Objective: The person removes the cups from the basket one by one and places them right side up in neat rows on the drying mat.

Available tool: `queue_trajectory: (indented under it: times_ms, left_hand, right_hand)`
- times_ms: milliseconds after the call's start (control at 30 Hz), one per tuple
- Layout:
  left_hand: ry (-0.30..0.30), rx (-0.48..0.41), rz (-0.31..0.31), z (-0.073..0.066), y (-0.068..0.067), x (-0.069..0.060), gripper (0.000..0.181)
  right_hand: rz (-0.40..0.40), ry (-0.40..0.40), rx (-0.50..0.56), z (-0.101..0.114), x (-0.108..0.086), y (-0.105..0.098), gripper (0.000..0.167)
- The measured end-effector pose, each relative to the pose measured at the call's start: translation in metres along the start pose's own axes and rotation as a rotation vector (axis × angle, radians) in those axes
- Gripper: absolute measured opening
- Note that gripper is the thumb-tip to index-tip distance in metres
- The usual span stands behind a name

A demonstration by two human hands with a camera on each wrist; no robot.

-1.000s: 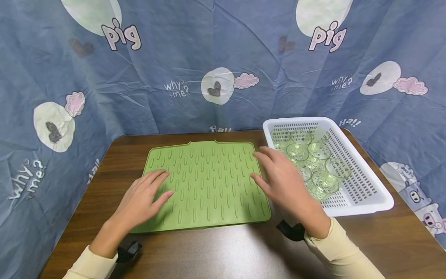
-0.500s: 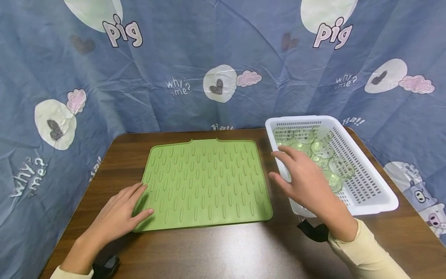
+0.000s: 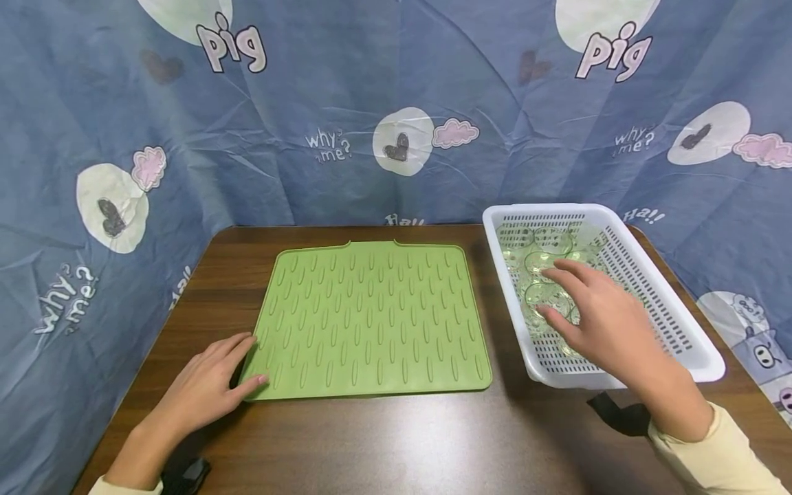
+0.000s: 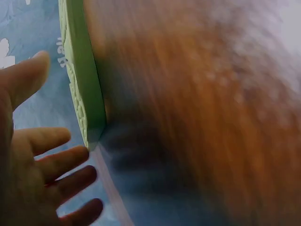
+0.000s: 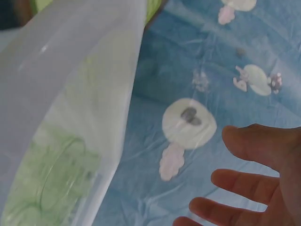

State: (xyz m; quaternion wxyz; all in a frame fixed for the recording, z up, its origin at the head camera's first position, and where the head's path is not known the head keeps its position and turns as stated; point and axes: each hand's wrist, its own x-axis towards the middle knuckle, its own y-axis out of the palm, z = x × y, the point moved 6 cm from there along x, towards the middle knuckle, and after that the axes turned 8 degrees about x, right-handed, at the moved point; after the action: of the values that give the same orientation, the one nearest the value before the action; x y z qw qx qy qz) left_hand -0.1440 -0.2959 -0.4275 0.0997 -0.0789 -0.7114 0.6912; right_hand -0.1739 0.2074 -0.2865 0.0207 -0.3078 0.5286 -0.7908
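A green mat (image 3: 371,316) with raised oval ridges lies on the table. At its front left corner, my left hand (image 3: 201,385) has its fingers spread; the left wrist view shows them beside the mat's edge (image 4: 89,94), and whether they touch it I cannot tell. My right hand (image 3: 612,326) hovers over the white slotted basket (image 3: 569,379), fingers apart and holding nothing. Inside the basket stand several clear green-tinted glasses (image 3: 546,302), some hidden by that hand. Through the right wrist view, blurred glass (image 5: 61,174) shows behind the basket wall (image 5: 113,117).
The brown wooden table (image 3: 371,447) bears the mat on the left and the basket on the right. A blue printed cloth (image 3: 297,82) hangs behind and at both sides. Dark wrist straps (image 3: 621,416) are on both arms.
My right hand has moved right, from the mat's right edge to over the basket. My left hand has drawn back from above the mat to its front left corner.
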Motion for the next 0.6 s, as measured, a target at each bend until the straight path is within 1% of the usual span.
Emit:
queue_trajectory:
  times_ms: [67, 167, 300, 400, 600]
  left_hand:
    - [0.0, -0.003, 0.034, 0.001, 0.003, -0.001, 0.081]
    - [0.01, -0.013, 0.066, 0.002, 0.007, -0.003, 0.087]
    - [0.04, -0.021, 0.061, 0.001, 0.008, -0.003, 0.09]
    - [0.059, -0.016, 0.06, 0.0, 0.008, -0.004, 0.091]
    - [0.069, 0.006, 0.069, -0.002, 0.008, -0.004, 0.089]
  right_hand:
    - [-0.005, 0.004, -0.006, -0.005, -0.002, -0.004, 0.053]
    - [-0.006, 0.011, -0.009, -0.011, -0.004, -0.008, 0.054]
    - [0.009, 0.036, -0.004, -0.017, -0.005, -0.009, 0.054]
    - [0.02, 0.039, 0.001, -0.021, -0.006, -0.008, 0.053]
    - [0.035, 0.025, 0.021, -0.035, -0.01, -0.007, 0.054]
